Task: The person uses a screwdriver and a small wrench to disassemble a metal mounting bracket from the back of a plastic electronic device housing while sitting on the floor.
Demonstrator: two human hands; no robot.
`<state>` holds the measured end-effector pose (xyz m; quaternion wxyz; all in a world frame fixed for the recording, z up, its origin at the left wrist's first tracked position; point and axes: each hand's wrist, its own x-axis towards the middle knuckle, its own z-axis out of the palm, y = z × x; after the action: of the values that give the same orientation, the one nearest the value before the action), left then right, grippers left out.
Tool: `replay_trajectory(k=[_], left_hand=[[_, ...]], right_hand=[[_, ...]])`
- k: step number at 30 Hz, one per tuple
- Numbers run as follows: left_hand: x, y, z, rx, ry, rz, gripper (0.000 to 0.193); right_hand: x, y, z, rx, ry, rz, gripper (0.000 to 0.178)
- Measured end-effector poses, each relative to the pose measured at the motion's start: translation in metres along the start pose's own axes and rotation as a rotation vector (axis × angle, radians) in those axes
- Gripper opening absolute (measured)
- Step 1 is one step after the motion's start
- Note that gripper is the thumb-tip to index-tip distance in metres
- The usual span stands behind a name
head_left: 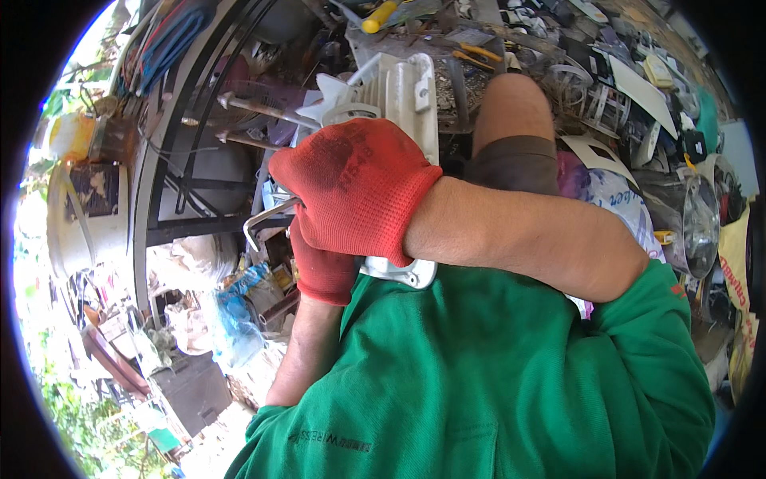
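A pale grey cast-metal housing with ribs (pixel 407 96) rests upright in front of my body, its lower end against my green shirt. My right hand (pixel 359 184), in a red knit glove with dark stains, is closed in a fist in front of the housing. From its left side sticks a bent L-shaped hex key (pixel 267 219). Below it and partly covered is my left hand (pixel 323 267), also in a red glove, at the housing's left side. Its fingers are hidden behind the right hand. Two metal rods (pixel 267 109) jut out leftward above the hands.
A dark metal frame (pixel 140 231) stands at the left, with plastic bags (pixel 239 319) below. Beyond my bare knee (pixel 515 112) lies a heap of scrap parts. A yellow-handled tool (pixel 379 16) and orange-handled pliers (pixel 479 54) lie at the far side. A clear round plastic cover (pixel 698 227) is at the right.
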<state>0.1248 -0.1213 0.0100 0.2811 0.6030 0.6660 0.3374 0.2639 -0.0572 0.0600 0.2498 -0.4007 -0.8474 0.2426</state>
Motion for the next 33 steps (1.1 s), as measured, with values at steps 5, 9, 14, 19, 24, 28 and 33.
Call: replay_trajectory(k=[5, 9, 14, 19, 24, 28, 33], left_hand=[[0.018, -0.075, -0.012, -0.744, -0.069, -0.413, 0.036], [0.021, -0.117, -0.04, -0.944, -0.28, -0.235, 0.031], [0.019, -0.125, -0.075, -1.002, -0.332, -0.388, 0.018], [0.033, -0.147, -0.096, -0.787, -0.342, -0.229, 0.019], [0.037, -0.165, -0.105, -0.64, -0.43, -0.103, 0.022], [0.047, -0.176, -0.107, -0.69, -0.426, -0.073, 0.02], [0.062, -0.164, -0.113, -0.529, -0.521, -0.129, 0.02]], right_hand=[[0.045, -0.005, 0.037, 0.017, -0.158, 0.052, 0.029], [0.085, -0.027, 0.052, -0.037, -0.201, 0.049, 0.035], [0.114, -0.046, 0.099, -0.077, -0.338, 0.116, 0.034], [0.127, -0.057, 0.11, 0.043, -0.257, 0.132, 0.036], [0.124, -0.053, 0.12, 0.065, -0.23, 0.014, 0.03], [0.141, -0.058, 0.124, 0.063, -0.335, 0.145, 0.03], [0.133, -0.054, 0.129, 0.102, -0.115, 0.148, 0.03]])
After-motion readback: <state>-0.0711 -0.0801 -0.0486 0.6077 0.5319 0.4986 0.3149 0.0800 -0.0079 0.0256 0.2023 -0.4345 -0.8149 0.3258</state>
